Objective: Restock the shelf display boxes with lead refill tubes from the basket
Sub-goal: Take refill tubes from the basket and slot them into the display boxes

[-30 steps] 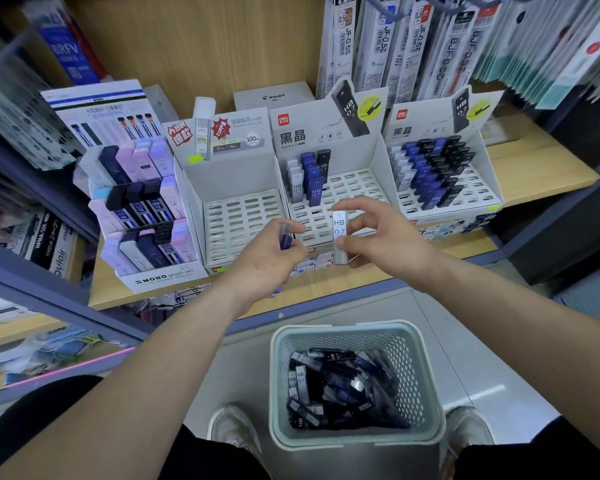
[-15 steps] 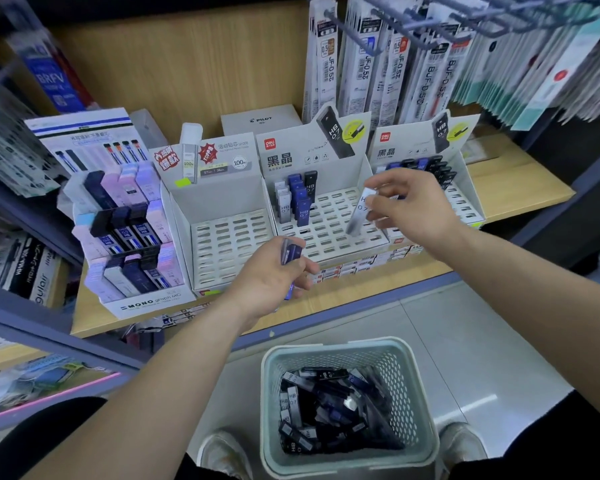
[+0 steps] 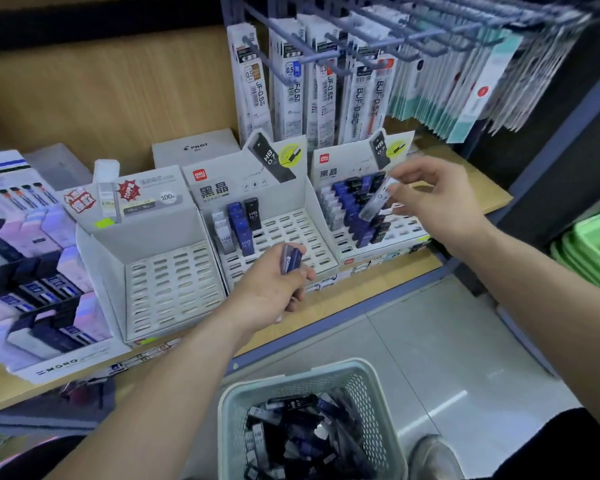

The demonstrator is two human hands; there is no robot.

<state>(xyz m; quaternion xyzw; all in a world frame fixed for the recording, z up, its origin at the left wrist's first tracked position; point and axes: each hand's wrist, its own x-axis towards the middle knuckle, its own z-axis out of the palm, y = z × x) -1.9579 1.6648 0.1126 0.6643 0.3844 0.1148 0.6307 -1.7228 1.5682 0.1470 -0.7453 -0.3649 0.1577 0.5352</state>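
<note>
Clear tube (image 3: 376, 200) tilted above right display box (image 3: 409, 233); basket (image 3: 291, 377) holds loose tubes (image 3: 291, 441).

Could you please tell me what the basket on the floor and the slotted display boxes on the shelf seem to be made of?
The basket looks like moulded plastic, pale grey-green and matte: perforated walls, a thick rounded rim. The display boxes look like printed white cardboard, probably lightly coated: folded creases, thin cut edges, punched slots.
</note>
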